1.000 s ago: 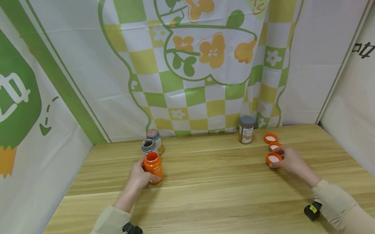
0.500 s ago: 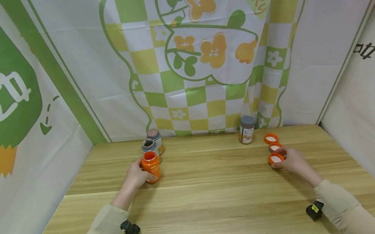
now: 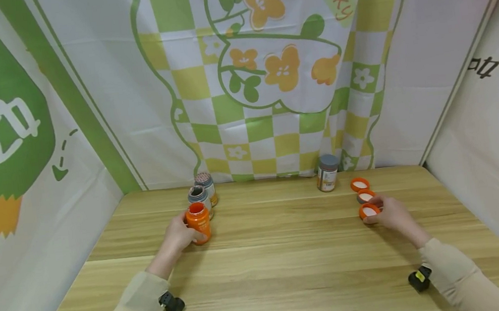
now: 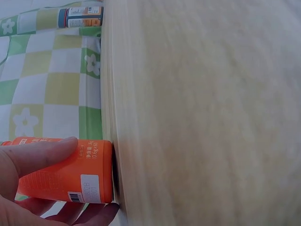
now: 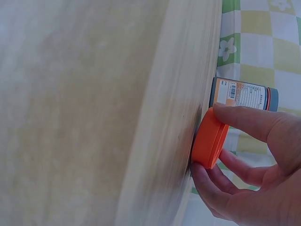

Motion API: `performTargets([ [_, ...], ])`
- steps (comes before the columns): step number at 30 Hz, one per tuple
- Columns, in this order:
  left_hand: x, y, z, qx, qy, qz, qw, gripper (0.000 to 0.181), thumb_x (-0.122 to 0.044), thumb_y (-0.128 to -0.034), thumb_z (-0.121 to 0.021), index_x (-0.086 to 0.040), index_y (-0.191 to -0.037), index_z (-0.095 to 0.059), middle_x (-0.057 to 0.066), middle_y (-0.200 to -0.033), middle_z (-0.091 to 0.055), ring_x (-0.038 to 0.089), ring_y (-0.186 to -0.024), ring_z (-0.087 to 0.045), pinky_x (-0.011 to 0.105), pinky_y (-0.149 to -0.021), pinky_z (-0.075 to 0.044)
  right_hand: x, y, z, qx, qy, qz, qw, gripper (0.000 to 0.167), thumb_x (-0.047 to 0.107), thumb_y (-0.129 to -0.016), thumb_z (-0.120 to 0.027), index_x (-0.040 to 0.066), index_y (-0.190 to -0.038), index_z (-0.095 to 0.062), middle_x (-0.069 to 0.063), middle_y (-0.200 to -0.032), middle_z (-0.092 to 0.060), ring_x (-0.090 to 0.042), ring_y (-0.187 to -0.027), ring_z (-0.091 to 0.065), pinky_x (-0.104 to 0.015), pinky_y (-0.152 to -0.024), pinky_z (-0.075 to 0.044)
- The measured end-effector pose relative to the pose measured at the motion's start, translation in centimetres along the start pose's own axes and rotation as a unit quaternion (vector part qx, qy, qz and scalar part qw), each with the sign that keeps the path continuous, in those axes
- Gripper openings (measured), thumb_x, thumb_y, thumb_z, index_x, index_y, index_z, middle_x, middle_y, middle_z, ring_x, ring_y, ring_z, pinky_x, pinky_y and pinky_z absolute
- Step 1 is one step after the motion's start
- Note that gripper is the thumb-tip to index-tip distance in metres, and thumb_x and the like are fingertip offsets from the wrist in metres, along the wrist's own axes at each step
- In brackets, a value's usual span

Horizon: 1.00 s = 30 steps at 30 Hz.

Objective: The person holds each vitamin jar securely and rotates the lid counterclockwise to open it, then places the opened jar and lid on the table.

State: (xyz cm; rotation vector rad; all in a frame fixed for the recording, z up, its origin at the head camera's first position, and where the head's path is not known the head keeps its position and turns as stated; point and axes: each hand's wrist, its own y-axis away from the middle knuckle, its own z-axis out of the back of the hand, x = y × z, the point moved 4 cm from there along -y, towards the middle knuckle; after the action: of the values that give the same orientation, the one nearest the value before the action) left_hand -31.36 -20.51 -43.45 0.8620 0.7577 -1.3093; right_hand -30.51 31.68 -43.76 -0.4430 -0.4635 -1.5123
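Note:
My left hand [image 3: 178, 234] grips an upright orange bottle [image 3: 200, 222] with its mouth uncovered, at the left of the table. In the left wrist view, the thumb lies over the label side of this bottle [image 4: 96, 165] and fingers wrap beneath; its base is at the tabletop. Over on the right, my right hand [image 3: 394, 215] pinches an orange cap [image 3: 368, 212] by its edge, white inside facing up. The right wrist view has thumb and fingertips on opposite edges of that cap [image 5: 206, 141], low at the table surface.
Behind the orange bottle stand two grey bottles, a nearer uncapped one [image 3: 199, 195] and a farther one [image 3: 205, 181]. A grey-lidded bottle [image 3: 327, 173] stands at the back right. Two more caps, one orange [image 3: 359, 184] and one grey-orange [image 3: 366, 196], lie beyond my right hand. A patterned curtain [image 3: 265, 128] hangs behind.
The orange bottle has shifted slightly left with my left hand, in line with the grey bottles. The pinched cap has slid a little to the right with my right hand.

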Motion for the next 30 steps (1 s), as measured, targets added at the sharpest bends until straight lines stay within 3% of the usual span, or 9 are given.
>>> performTargets([
  [5, 0.01, -0.04, 0.09, -0.004, -0.012, 0.001, 0.9999, 0.077, 0.007, -0.0641, -0.073, 0.002, -0.135, -0.044, 0.025, -0.128, -0.053, 0.035, -0.109, -0.051, 0.037, -0.079, -0.049, -0.29, -0.04, 0.05, 0.005, -0.002, -0.004, 1.0000, 0.062, 0.024, -0.076, -0.077, -0.009, -0.123, -0.051, -0.034, -0.119, -0.055, -0.046, -0.105, -0.053, -0.051, -0.083, -0.045],
  [17, -0.19, 0.11, 0.17, 0.001, -0.024, -0.002, 0.9997, 0.074, 0.006, -0.0649, -0.073, 0.004, -0.133, -0.044, 0.025, -0.129, -0.053, 0.037, -0.114, -0.051, 0.052, -0.099, -0.040, -0.38, 0.05, 0.59, -0.003, -0.001, -0.008, 1.0000, 0.063, 0.022, -0.075, -0.077, -0.012, -0.121, -0.051, -0.035, -0.117, -0.055, -0.046, -0.104, -0.053, -0.051, -0.084, -0.045],
  [30, -0.52, 0.37, 0.36, -0.015, -0.058, -0.026, 0.9979, 0.071, 0.003, -0.0618, -0.077, 0.006, -0.126, -0.048, 0.025, -0.121, -0.058, 0.038, -0.107, -0.055, 0.052, -0.096, -0.042, -0.47, 0.01, 0.67, -0.014, 0.007, -0.004, 0.9999, 0.058, 0.021, -0.075, -0.076, -0.013, -0.116, -0.054, -0.032, -0.111, -0.059, -0.042, -0.098, -0.056, -0.049, -0.081, -0.045],
])
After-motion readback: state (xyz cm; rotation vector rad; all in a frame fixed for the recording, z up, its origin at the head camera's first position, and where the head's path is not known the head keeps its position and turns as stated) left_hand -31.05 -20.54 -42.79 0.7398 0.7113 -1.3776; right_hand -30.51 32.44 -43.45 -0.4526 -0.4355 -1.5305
